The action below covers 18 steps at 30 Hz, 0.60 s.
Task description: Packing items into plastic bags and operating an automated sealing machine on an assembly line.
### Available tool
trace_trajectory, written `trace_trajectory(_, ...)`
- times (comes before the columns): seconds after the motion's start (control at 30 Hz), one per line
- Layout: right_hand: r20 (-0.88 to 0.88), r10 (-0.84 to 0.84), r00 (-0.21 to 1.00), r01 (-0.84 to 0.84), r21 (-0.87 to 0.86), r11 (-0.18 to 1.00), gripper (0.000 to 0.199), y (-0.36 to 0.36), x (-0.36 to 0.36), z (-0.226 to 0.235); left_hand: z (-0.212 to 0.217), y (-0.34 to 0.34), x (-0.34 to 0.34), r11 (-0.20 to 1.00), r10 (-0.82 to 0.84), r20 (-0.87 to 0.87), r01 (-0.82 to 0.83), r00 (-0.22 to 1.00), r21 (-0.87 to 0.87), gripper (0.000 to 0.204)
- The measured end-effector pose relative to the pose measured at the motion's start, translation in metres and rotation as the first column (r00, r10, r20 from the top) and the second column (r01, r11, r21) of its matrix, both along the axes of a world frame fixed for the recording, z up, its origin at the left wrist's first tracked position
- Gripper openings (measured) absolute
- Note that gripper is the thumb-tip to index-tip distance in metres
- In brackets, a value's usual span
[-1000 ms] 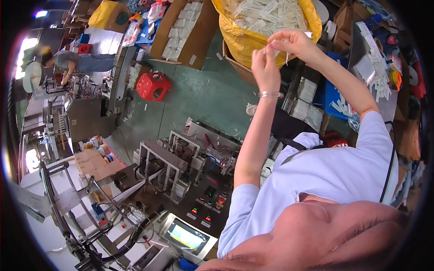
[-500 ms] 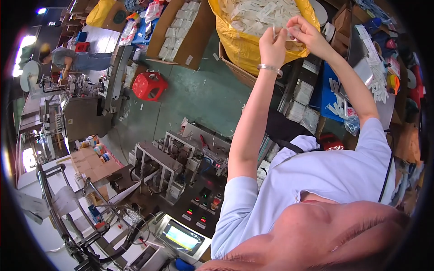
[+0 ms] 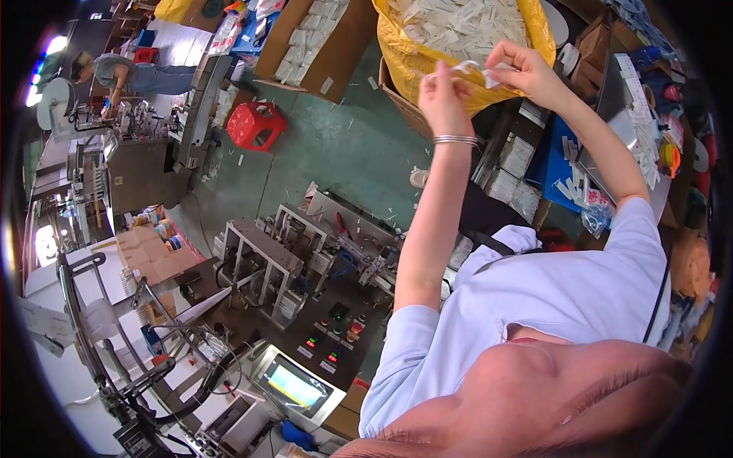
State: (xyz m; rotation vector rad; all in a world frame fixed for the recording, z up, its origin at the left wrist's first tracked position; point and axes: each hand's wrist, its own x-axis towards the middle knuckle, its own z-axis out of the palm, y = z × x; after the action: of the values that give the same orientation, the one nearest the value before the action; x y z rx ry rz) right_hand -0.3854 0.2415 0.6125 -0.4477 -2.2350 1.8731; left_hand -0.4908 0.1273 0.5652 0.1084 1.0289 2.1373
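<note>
White strip (image 3: 467,67) btwn 2 hands (image 3: 447,103) (image 3: 532,74), nr 1 yellow bag (image 3: 395,44).

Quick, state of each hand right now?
Left hand: fingers curled near a small white piece; grip on it cannot be told.
Right hand: closed, pinching the small white piece at its fingertips.

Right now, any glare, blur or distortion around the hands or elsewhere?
Head view: bright patch at far left blown out; head view: display overexposed, text unreadable; head view: fisheye bends edges, corners black; head view: white strip between left hand and right hand lacks fine detail.
</note>
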Motion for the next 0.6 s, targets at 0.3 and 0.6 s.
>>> trace_trajectory(0.3,-0.521,-0.454,0.723,0.684,0.628,0.37,0.034,0.078,-0.021,-0.007,-0.016,-0.057,-0.02,0.992,0.033,0.16,-0.052,0.987,0.113,0.009)
trace_trajectory(0.6,-0.26,-0.005,0.966,0.185,0.674,0.715,0.019,-0.049,-0.044,-0.036,-0.052,-0.13,0.01,0.995,0.025,0.179,-0.042,0.983,0.091,0.018)
